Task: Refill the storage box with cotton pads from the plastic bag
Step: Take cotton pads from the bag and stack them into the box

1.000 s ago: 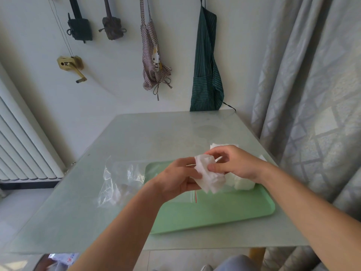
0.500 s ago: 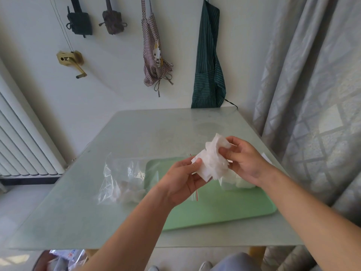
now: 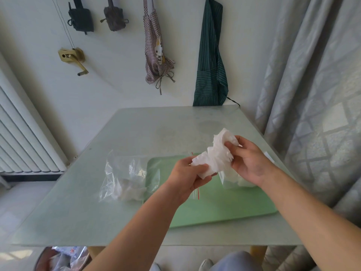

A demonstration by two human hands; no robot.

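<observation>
Both left hand [image 3: 187, 177] and right hand [image 3: 252, 163] gripping cotton pads [image 3: 216, 155], above table [image 3: 136, 133]

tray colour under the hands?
Pale mint green, plain, no pattern. The tray shows only in the head view, lying flat on the table.

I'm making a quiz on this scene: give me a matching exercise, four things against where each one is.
Things:
1. cotton pads
2. plastic bag
3. green tray
4. striped apron

Places:
A. hangs on the wall
B. gripped between the left hand and the right hand
C. flat on the table, below both hands
D. crumpled on the table, mostly left of the green tray

Pairs: 1-B, 2-D, 3-C, 4-A
</observation>
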